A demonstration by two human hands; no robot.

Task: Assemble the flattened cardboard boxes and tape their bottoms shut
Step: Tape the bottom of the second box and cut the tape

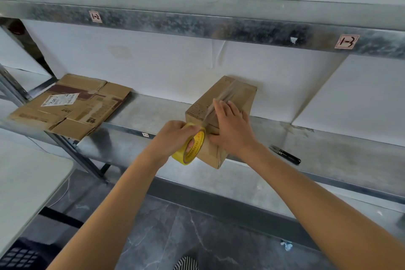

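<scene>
An assembled brown cardboard box [238,92] stands on the metal shelf [153,114], its flaps facing up, with a strip of clear tape running along the centre seam. My left hand [175,136] grips a yellow tape roll [192,147] at the box's near edge, the tape stretched from the roll up onto the box. My right hand [232,129] lies flat on the box with straight fingers, pressing the tape and flaps down. A stack of flattened cardboard boxes [72,105] lies at the shelf's left end.
Black snips [285,154] lie on the shelf to the right of the box. An upper shelf beam [197,22] with labels runs overhead. A white table corner [28,182] is at lower left. The grey floor lies below.
</scene>
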